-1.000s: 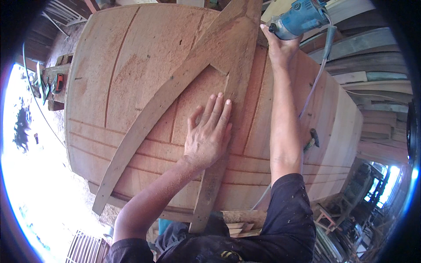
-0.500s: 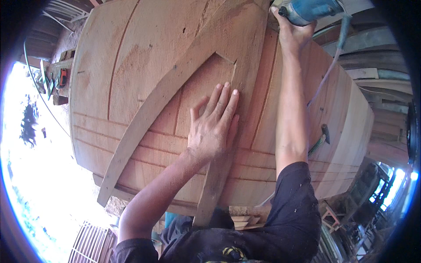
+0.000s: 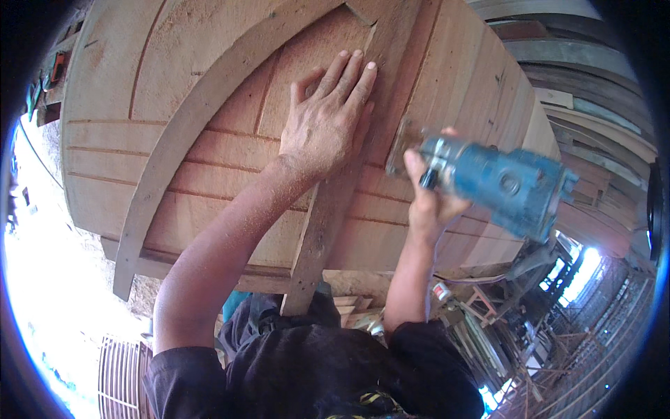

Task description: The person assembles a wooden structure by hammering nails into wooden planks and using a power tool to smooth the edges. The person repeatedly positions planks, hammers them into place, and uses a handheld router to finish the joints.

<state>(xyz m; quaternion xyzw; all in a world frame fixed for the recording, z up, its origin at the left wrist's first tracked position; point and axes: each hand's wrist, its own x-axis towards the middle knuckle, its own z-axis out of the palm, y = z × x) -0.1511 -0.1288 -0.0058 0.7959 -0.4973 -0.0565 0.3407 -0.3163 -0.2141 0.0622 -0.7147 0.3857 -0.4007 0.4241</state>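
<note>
A large wooden panel (image 3: pixel 474 84) cut with several narrow grooves lies before me. On it is a wooden template with a curved strip (image 3: pixel 174 146) and a straight bar (image 3: pixel 319 234). My left hand (image 3: pixel 324 119) lies with fingers stretched out, beside and partly over the straight bar. My right hand (image 3: pixel 433 199) grips a blue trim router (image 3: pixel 499 178) near its base, to the right of the bar. The router is tilted on its side, its body toward the right and its clear base plate toward the bar. Motion blurs it slightly, and its bit cannot be made out.
Stacked curved boards (image 3: pixel 579 56) fill the far right. A red-and-black tool (image 3: pixel 56 70) sits at the far left beyond the panel. A slatted wooden frame (image 3: pixel 118 377) stands at the lower left, and timber pieces lie at the lower right.
My right hand has brought the router from the top of the view down and nearer to me, turning it. The left hand stays on the template while the whole view has shifted.
</note>
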